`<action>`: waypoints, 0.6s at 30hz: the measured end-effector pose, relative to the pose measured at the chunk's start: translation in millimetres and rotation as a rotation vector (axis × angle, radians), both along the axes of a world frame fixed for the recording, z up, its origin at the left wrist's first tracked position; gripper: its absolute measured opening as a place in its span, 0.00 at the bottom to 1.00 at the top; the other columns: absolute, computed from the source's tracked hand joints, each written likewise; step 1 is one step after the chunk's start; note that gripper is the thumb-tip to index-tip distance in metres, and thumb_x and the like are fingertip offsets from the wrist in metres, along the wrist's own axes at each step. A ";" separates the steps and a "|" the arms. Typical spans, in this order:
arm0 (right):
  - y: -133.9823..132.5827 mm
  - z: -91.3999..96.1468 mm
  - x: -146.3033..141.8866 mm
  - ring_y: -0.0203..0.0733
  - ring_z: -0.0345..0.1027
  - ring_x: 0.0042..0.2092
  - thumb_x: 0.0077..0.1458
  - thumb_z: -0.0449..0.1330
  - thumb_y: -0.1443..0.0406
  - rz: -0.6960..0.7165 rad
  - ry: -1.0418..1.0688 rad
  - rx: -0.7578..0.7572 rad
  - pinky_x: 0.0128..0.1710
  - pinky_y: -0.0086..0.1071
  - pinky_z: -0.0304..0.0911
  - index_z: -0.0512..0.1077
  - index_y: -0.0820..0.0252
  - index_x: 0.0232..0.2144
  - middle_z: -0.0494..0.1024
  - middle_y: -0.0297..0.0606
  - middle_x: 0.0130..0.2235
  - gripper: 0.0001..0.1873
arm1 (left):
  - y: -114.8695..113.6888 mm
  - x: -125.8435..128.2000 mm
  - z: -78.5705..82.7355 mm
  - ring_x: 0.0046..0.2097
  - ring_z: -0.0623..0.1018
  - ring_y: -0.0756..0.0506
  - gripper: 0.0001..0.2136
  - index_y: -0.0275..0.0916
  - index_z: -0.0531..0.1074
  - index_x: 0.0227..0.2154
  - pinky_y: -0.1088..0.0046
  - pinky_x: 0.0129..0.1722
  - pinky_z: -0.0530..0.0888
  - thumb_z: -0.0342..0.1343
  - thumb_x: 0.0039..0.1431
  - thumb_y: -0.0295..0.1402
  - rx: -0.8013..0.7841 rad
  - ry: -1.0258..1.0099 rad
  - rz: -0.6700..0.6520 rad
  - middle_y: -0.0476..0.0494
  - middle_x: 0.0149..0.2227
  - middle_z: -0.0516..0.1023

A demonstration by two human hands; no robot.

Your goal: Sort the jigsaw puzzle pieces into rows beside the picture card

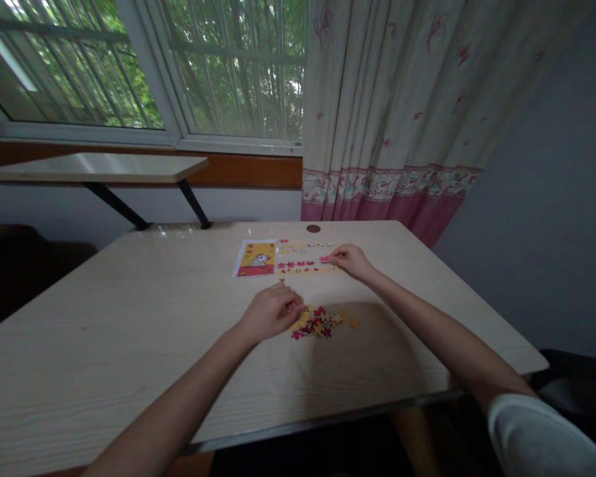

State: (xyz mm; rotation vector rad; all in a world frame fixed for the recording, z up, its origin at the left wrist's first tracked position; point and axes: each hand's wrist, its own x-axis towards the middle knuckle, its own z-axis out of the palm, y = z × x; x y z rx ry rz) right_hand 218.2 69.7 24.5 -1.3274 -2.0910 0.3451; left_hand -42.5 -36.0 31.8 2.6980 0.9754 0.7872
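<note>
My right hand (350,261) pinches a pink jigsaw puzzle piece (324,259) just over the rows of laid-out pieces. Its fingers are closed on the piece's edge. My left hand (275,310) rests at the left side of a loose pile of puzzle pieces (318,324), red, yellow and dark ones mixed. The left fingers are curled together at the pile's edge, and what they may hold is hidden. Beyond that hand lies a picture sheet (257,259) showing a white cartoon animal on yellow and red. Beside the sheet runs a row of red pieces (296,265) among rows of yellow ones.
The pale wooden table (129,331) carries a raised shelf (94,167) on dark brackets at the back left. A round dark disc (313,228) sits near the back edge. Behind are a window and a floral curtain (377,119).
</note>
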 end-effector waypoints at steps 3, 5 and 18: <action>16.6 -8.5 -2.4 0.34 0.66 0.29 0.48 0.62 0.62 0.016 -0.021 -0.098 0.28 0.25 0.54 0.78 0.63 0.29 0.78 0.37 0.27 0.09 | 0.0 -0.5 1.0 0.32 0.70 0.47 0.09 0.37 0.68 0.26 0.71 0.33 0.67 0.48 0.59 0.34 0.000 0.011 0.005 0.46 0.26 0.71; 22.3 -12.9 -2.4 0.34 0.66 0.30 0.48 0.62 0.62 0.033 -0.038 -0.132 0.28 0.25 0.54 0.77 0.63 0.30 0.78 0.37 0.28 0.09 | -0.3 -0.4 1.8 0.32 0.70 0.47 0.10 0.37 0.68 0.27 0.71 0.33 0.67 0.47 0.60 0.34 -0.001 0.017 0.004 0.46 0.26 0.71; 13.6 -1.0 2.0 0.33 0.66 0.28 0.48 0.62 0.62 0.027 -0.147 -0.122 0.29 0.26 0.56 0.77 0.60 0.30 0.78 0.36 0.28 0.08 | -0.4 0.1 2.7 0.31 0.69 0.47 0.11 0.37 0.68 0.26 0.72 0.32 0.65 0.46 0.60 0.35 0.012 0.061 0.019 0.46 0.25 0.71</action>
